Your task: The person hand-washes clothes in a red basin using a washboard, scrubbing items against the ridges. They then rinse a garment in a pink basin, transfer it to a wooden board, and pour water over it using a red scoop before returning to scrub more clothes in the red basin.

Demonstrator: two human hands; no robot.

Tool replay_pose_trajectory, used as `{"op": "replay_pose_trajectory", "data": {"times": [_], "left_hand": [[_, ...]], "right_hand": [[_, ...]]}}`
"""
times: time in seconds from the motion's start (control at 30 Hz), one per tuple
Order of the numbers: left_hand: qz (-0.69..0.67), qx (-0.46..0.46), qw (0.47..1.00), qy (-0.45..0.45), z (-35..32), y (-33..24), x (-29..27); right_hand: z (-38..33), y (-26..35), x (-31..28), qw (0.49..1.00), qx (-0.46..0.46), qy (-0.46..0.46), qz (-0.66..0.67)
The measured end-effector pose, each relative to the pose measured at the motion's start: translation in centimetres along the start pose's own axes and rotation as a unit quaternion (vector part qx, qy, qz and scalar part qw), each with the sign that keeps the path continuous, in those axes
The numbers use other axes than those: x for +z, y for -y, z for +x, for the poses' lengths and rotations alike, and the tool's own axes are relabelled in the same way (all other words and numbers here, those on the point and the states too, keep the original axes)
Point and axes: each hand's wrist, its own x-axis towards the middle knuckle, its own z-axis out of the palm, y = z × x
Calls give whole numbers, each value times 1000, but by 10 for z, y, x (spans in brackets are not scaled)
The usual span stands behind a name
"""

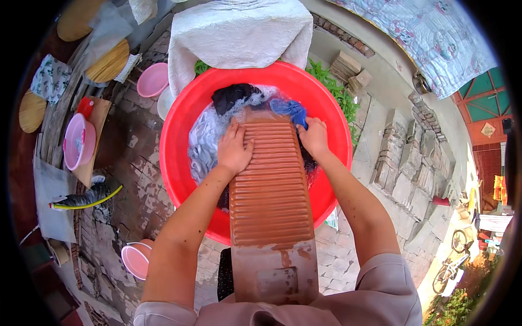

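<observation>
A brown ribbed washboard [271, 185] leans from my lap into a big red basin [333, 179] of sudsy water. My left hand [235, 148] lies flat on the board's left edge, fingers stretched out over the ridges. At the board's upper right, my right hand [314, 136] has its fingers closed on a wet blue cloth [292, 110], part of which rests on the top of the board. Light grey laundry [203, 142] soaks at the basin's left. Beyond the board's top, a black garment [234, 98] pokes out among the suds.
A white towel [239, 32] drapes over something behind the basin. Pink tubs [153, 79] and a pink bucket [137, 258] stand to the left. Stacked bricks [413, 146] line the right side, with green plants [333, 89] nearer the basin. A patterned sheet [418, 38] hangs at upper right.
</observation>
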Motion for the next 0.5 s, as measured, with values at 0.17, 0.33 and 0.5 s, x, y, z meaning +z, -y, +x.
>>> {"op": "replay_pose_trajectory", "data": {"times": [0.17,0.33,0.5], "left_hand": [[-137,-7,989,-62,6,-30,-10],[-144,264,953,38,-93,-59,-51],[-37,211,971,-105,19,-17,-8]], "right_hand": [[-108,45,-26,944,-326,26,37],[-165,54,-64,942,-319,88,48],[-47,67,34,985,-165,29,-29]]}}
